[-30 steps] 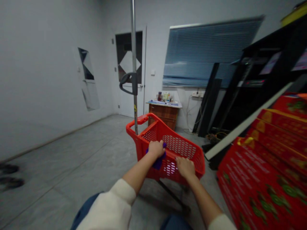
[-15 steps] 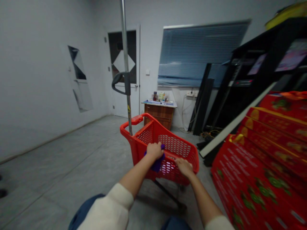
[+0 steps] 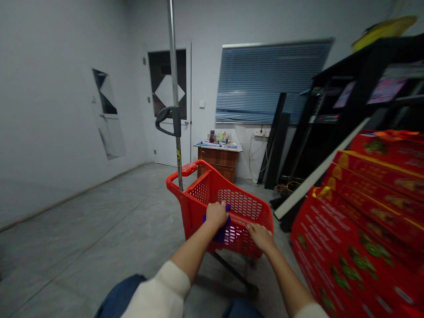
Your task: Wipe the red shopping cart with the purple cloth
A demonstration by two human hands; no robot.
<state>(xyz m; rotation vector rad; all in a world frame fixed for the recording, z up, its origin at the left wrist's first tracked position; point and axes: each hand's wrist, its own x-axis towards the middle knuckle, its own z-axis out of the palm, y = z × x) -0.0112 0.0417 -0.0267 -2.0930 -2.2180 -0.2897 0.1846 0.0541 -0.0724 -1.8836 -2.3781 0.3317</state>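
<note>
A person in cream sleeves and blue trousers leans over a cart (image 3: 240, 201) of glossy red plastic at 12 o'clock, its flared basket pierced by rows of rounded holes, its dark metal legs slanting to the concrete floor (image 3: 115, 221). The left hand (image 3: 217, 215) clutches a soft, crumpled purple cloth (image 3: 221, 235) over the cart's near rim. The right hand (image 3: 261, 237), toward 1 o'clock, lays bent fingers on the same rim; whether it clasps the plastic cannot be made out. Glossy red boxes (image 3: 361, 229), printed with green fruit, crowd the cart's flank at 2 o'clock. A smooth metal pole (image 3: 172, 66) with a looped grey handle (image 3: 178, 121) rises at the cart's far end at 11 o'clock, cutting across the view of a white door (image 3: 167, 143). Toward 1 o'clock a flat pale board (image 3: 318, 174) leans beside a black shelf (image 3: 367, 62) and narrow dark panels (image 3: 277, 152). Beyond the cart stand a wood-grained cabinet (image 3: 215, 158), its top cluttered, and slatted blue blinds (image 3: 271, 81).
</note>
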